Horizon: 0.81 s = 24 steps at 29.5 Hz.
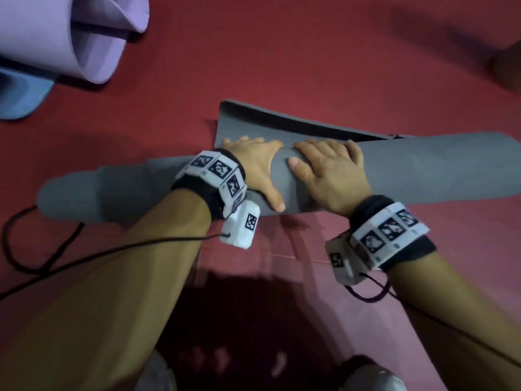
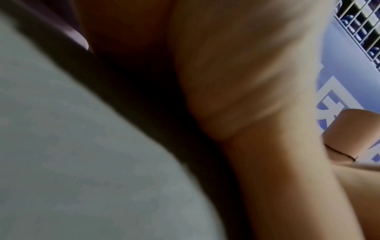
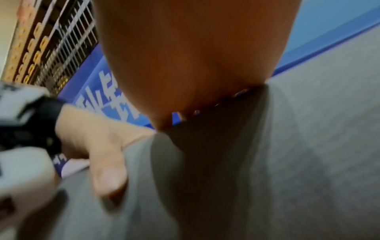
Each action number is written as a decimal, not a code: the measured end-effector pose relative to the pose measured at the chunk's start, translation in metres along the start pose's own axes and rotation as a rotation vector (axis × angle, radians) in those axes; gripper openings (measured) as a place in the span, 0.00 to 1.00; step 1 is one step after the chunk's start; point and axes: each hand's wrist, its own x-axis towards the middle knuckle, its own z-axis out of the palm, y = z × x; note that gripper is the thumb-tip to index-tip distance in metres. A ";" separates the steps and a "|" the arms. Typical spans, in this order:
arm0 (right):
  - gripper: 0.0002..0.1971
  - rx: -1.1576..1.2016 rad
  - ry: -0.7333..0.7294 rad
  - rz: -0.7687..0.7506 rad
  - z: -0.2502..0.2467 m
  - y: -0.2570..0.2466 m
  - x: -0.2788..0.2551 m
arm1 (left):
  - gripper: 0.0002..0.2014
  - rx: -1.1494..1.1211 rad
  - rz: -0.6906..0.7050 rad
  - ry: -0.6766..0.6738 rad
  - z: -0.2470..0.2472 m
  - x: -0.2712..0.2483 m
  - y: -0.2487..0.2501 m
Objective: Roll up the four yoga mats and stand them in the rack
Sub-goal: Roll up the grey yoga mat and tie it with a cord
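A grey yoga mat [image 1: 437, 170] lies rolled across the red floor, and its loose end [image 1: 282, 122] still lies flat beyond the roll. My left hand [image 1: 253, 165] and right hand [image 1: 329, 170] sit side by side on top of the roll. Their fingers curl over its far side at the crease, and both thumbs spread on the near side. The right wrist view shows the left thumb [image 3: 107, 162] lying on the grey mat [image 3: 308, 162]. The left wrist view is filled by my palm [image 2: 236, 81] against the mat [image 2: 72, 162].
A loosely rolled purple mat [image 1: 70, 32] lies at the top left, with a blue mat [image 1: 19, 91] beside it. Black cables [image 1: 42, 249] trail over the floor on the left. A wire grid [image 3: 68, 45] and a blue banner [image 3: 107, 97] stand beyond the mat.
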 end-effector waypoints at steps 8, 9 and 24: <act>0.25 -0.200 0.124 0.085 0.002 -0.013 0.053 | 0.32 -0.075 -0.070 0.284 0.016 0.000 -0.008; 0.24 -0.184 0.131 0.091 0.002 -0.012 0.058 | 0.30 -0.070 -0.093 0.359 0.020 0.001 -0.006; 0.60 -0.155 0.054 -0.217 0.011 -0.005 0.056 | 0.23 -0.088 -0.234 0.516 -0.022 0.051 -0.023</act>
